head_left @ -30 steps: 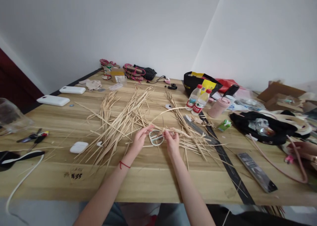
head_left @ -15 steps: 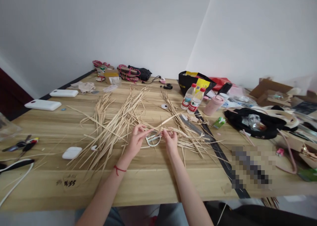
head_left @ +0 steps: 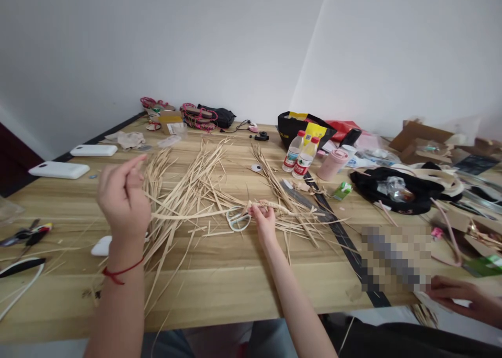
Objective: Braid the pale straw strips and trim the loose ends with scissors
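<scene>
My right hand pinches a narrow straw braid, whose finished length runs off to the right. A pale flat straw strip stretches left from the braid to my raised left hand. The left fingers are curled closed; the strip passes out of sight behind that hand, so the grip point is hidden. Just left of my right fingers, white-handled scissors lie on the table, partly under straw. Loose straw strips spread in bundles between and beyond my hands.
Two water bottles, a pink cup and a black bag stand back right. A black pouch lies farther right. At left are white power banks. Another person's hand is at the right edge.
My left hand has moved left and up, away from the braid, and the strip now stretches out straight. My right hand stays at the braid. Another person's hand has appeared at right.
</scene>
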Demonstrator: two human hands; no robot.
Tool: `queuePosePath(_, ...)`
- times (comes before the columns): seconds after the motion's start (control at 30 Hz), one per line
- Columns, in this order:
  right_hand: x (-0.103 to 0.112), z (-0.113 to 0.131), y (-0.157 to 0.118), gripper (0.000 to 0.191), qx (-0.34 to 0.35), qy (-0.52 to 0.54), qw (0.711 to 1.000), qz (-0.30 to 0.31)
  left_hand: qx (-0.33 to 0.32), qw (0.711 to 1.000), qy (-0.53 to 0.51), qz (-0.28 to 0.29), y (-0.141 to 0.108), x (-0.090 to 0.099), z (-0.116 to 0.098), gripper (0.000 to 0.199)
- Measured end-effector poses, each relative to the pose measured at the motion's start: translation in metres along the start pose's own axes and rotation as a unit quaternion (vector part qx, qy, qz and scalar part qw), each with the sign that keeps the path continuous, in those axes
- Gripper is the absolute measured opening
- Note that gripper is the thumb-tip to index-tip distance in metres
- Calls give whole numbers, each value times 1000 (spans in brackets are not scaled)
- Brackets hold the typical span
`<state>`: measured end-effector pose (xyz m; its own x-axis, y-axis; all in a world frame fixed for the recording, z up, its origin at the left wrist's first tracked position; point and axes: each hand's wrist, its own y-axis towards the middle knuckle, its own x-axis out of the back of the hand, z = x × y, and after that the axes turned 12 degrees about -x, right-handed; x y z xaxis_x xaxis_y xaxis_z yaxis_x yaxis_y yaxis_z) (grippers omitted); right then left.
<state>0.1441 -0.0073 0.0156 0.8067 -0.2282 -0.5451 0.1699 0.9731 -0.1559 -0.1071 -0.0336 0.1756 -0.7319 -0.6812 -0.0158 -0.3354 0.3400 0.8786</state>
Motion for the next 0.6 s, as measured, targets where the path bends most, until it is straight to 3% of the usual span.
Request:
queuePosePath(0.03, 0, 0, 0, 44, 1, 0, 1000, 0, -56, 996, 52, 45, 0, -2, -8, 27)
queuePosePath(0.1, 0, -1, 0, 45, 3, 3, 1000, 2, -92, 987, 61, 116, -10, -11, -19, 32)
queuePosePath(0.2, 0, 0, 0, 49, 4, 11, 1000, 7, -3, 974, -54, 222, -49, -38, -25, 29)
queuePosePath(0.3, 0, 1, 0, 50, 5, 15, 1000, 14, 152, 921, -198, 300, -99, -73, -15, 22)
queuePosePath(0.4, 1, 2, 0, 49, 8, 4, 1000, 14, 282, 859, -280, 323, -138, -100, -2, 22)
queuePosePath(0.47, 2, 3, 1, 49, 9, 2, 1000, 7, 318, 848, -284, 316, -152, -110, 3, 23)
queuePosePath(0.6, 1, 4, 1, 49, 9, 15, 1000, -3, 326, 857, -269, 294, -159, -111, 3, 21)
